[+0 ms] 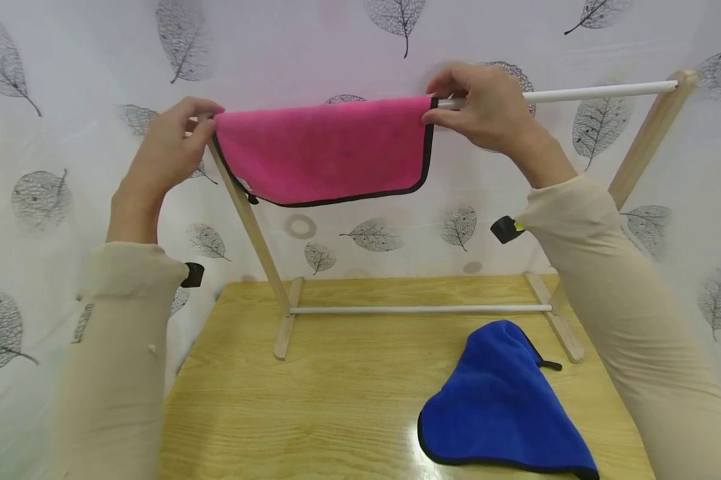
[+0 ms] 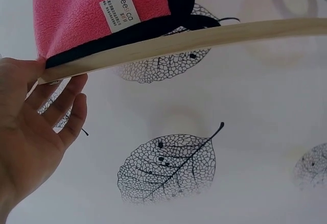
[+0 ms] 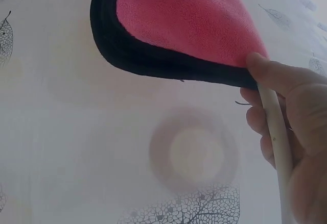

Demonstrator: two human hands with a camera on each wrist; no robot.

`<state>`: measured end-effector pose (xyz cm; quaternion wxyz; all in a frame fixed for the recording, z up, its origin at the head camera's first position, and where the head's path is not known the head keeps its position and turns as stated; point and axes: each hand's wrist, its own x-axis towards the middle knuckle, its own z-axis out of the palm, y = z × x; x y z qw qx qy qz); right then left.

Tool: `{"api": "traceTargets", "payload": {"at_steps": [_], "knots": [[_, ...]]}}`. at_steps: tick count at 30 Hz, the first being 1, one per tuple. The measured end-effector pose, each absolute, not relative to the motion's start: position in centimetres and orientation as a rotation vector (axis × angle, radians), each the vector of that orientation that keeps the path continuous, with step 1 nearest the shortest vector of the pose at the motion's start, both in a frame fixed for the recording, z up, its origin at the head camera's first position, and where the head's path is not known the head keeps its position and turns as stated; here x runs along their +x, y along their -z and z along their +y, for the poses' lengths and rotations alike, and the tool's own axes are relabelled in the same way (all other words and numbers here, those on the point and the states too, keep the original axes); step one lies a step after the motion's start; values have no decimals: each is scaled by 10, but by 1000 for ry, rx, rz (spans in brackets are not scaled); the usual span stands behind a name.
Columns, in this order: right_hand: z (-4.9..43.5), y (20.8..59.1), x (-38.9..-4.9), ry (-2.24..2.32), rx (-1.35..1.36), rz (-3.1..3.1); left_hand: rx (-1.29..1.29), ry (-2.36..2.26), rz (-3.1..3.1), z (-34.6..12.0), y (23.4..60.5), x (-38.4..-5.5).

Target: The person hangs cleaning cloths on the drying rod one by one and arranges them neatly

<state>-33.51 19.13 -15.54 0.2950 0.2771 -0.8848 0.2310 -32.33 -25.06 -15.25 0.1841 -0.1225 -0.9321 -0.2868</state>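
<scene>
A pink towel [image 1: 330, 150] with black edging hangs folded over the white top rail [image 1: 600, 92] of a wooden rack, toward its left end. My left hand [image 1: 171, 143] pinches the towel's upper left corner, beside the top of the left wooden post [image 2: 153, 49]. In the left wrist view a white label [image 2: 119, 11] shows near the black edge. At the towel's upper right corner, my right hand [image 1: 486, 107] pinches cloth and rail together, its thumb [image 3: 263, 68] in front and the other fingers behind the rail.
A blue towel [image 1: 504, 407] with black edging lies crumpled on the wooden table [image 1: 336, 393], at the front right. The rack's lower white bar [image 1: 420, 309] and wooden feet [image 1: 285, 337] stand at the back. Behind hangs a pale leaf-patterned sheet [image 1: 288, 53].
</scene>
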Motion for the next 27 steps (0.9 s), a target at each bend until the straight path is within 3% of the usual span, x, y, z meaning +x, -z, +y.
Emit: {"api": "traceTargets", "payload": {"at_steps": [17,27], "knots": [[189,154,-334,-483,902,-2152,-307,857,-2504,-249,157,-316],[203,154,-316,-557,817,-2057,-212,916,-2286,-243,162,-302]]}}
